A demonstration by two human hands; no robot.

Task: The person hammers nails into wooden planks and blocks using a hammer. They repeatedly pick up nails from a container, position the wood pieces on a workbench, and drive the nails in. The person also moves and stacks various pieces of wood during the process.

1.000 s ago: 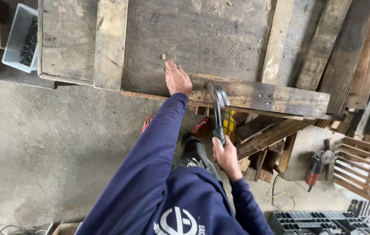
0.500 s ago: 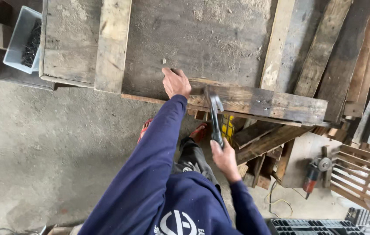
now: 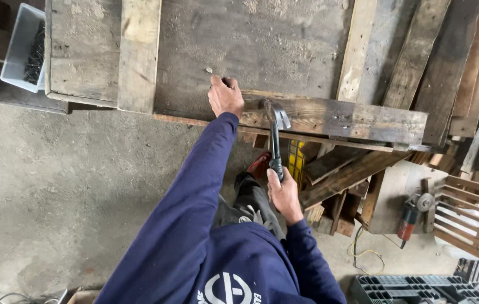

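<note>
My left hand (image 3: 225,95) presses down on the left end of a weathered plank (image 3: 341,119) that lies across the near edge of a wooden workbench (image 3: 251,45). My right hand (image 3: 284,194) grips the black handle of a claw hammer (image 3: 275,132). The hammer's head rests on the plank just right of my left hand. Both arms are in dark blue sleeves.
A pale plastic bin of dark nails (image 3: 23,48) sits at the top left. Old boards (image 3: 448,62) lean at the right, and scrap wood (image 3: 341,174) lies under the bench. An angle grinder (image 3: 411,214) and a black crate (image 3: 420,287) lie on the concrete floor.
The hammer rose slightly and came back down onto the plank, closer to my left hand. My left hand stayed on the plank's end.
</note>
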